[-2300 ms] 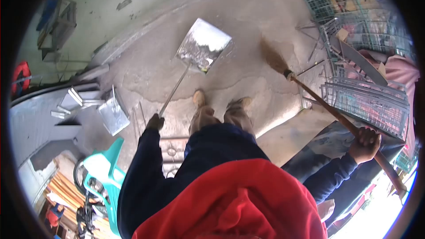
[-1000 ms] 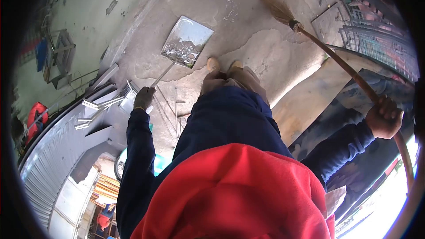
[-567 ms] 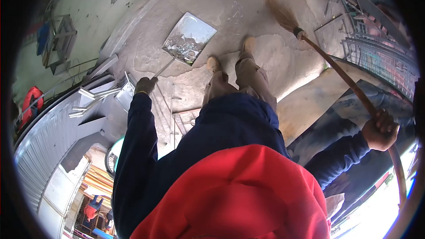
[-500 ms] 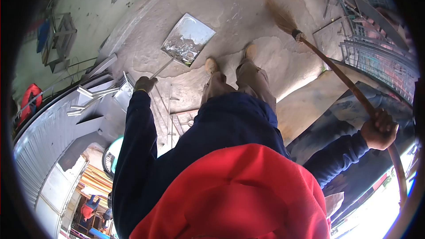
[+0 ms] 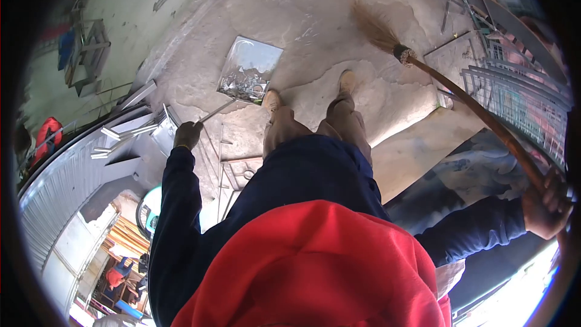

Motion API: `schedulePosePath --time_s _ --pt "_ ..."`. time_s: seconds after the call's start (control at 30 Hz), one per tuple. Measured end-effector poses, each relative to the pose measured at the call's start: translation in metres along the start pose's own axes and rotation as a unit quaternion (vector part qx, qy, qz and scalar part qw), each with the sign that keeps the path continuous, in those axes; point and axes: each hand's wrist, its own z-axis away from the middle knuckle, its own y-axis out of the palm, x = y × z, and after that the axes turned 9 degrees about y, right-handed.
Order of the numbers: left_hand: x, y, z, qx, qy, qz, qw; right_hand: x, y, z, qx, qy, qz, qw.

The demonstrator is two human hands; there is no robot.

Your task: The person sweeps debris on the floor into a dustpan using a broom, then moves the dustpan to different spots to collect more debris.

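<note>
My left hand (image 5: 187, 135) grips the thin metal handle of a shiny dustpan (image 5: 249, 72) that hangs over the concrete floor, with metal scraps heaped at its near edge. My right hand (image 5: 546, 204) holds the long brown stick of a broom (image 5: 460, 100) out to the right. The broom's straw head (image 5: 373, 26) points at the floor ahead of my feet (image 5: 346, 82). I stand upright in a red hood and dark blue sleeves.
Wire cages (image 5: 519, 100) and metal frames are stacked at the right. Cut metal profiles (image 5: 124, 133) lie on a grey corrugated surface at the left. A teal plastic chair (image 5: 151, 206) stands below my left arm. Flat metal grilles (image 5: 233, 169) lie on the floor near my feet.
I have stepped forward across the floor. The dustpan has swung closer to my feet, and my right hand with the broom stick has drifted out toward the right edge.
</note>
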Motion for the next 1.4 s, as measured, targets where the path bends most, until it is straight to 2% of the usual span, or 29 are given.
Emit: schedulePosePath --time_s 0.07,0.13,0.17,0.2,0.27,0.3,0.33,0.37,0.47,0.6,0.67,0.7,0.73,0.8,0.87,0.9,1.0,1.07,1.13,1.27,1.4 --pt "-0.035 0.007 0.026 -0.025 -0.022 0.026 0.999 -0.002 0.02 -0.035 0.114 -0.066 0.115 0.985" --pt "-0.059 0.025 0.044 -0.053 -0.029 0.029 0.998 -0.004 0.024 -0.066 0.119 -0.083 0.131 0.981" --pt "-0.068 0.034 0.051 -0.053 -0.026 0.023 0.998 -0.007 0.037 -0.078 -0.02 -0.12 0.017 0.992" --pt "-0.073 0.045 0.064 -0.05 -0.026 0.019 0.998 -0.008 0.042 -0.088 -0.158 -0.146 -0.095 0.972" --pt "-0.125 0.042 0.1 -0.062 -0.067 0.079 0.993 -0.004 0.014 -0.106 -0.143 -0.123 -0.136 0.973" --pt "-0.129 0.058 0.106 -0.054 -0.078 0.084 0.992 0.003 -0.014 -0.118 0.027 -0.089 -0.037 0.995" --pt "-0.148 0.06 0.117 -0.051 -0.096 0.089 0.99 0.005 -0.038 -0.13 0.195 -0.06 0.066 0.977" --pt "-0.153 0.076 0.119 -0.049 -0.093 0.091 0.99 0.003 -0.049 -0.138 0.218 -0.06 0.049 0.973" --pt "-0.191 0.092 0.144 -0.061 -0.095 0.149 0.982 -0.001 -0.063 -0.142 0.191 -0.068 0.023 0.979" --pt "-0.218 0.161 0.155 -0.077 -0.105 0.171 0.977 0.005 -0.073 -0.144 0.207 -0.075 0.043 0.975" --pt "-0.252 0.196 0.161 -0.12 -0.118 0.207 0.964 0.019 -0.113 -0.149 0.141 -0.033 -0.006 0.989" --pt "-0.251 0.226 0.157 -0.136 -0.095 0.215 0.962 0.022 -0.113 -0.158 0.11 -0.007 -0.026 0.994" --pt "-0.269 0.227 0.161 -0.126 -0.112 0.26 0.951 0.02 -0.114 -0.166 0.127 -0.008 -0.029 0.991" --pt "-0.293 0.252 0.162 -0.125 -0.127 0.271 0.946 0.016 -0.11 -0.171 0.272 0.053 -0.062 0.959" --pt "-0.314 0.266 0.165 -0.128 -0.142 0.282 0.94 0.009 -0.088 -0.153 0.276 0.043 -0.052 0.959" --pt "-0.335 0.284 0.161 -0.126 -0.135 0.303 0.935 0.005 -0.109 -0.136 0.267 0.02 -0.062 0.961" --pt "-0.359 0.3 0.169 -0.148 -0.153 0.351 0.912 -0.003 -0.068 -0.107 0.252 -0.017 -0.041 0.967" --pt "-0.37 0.298 0.171 -0.174 -0.152 0.35 0.908 -0.005 -0.065 -0.096 0.244 -0.022 -0.035 0.969" --pt "-0.379 0.305 0.158 -0.146 -0.134 0.348 0.916 -0.012 -0.08 -0.09 0.264 -0.022 -0.044 0.963" --pt "-0.378 0.298 0.155 -0.146 -0.124 0.365 0.911 -0.013 -0.051 -0.074 0.232 -0.024 -0.022 0.972" --pt "-0.406 0.302 0.164 -0.144 -0.145 0.376 0.904 -0.018 -0.057 -0.078 0.24 -0.027 -0.024 0.97"
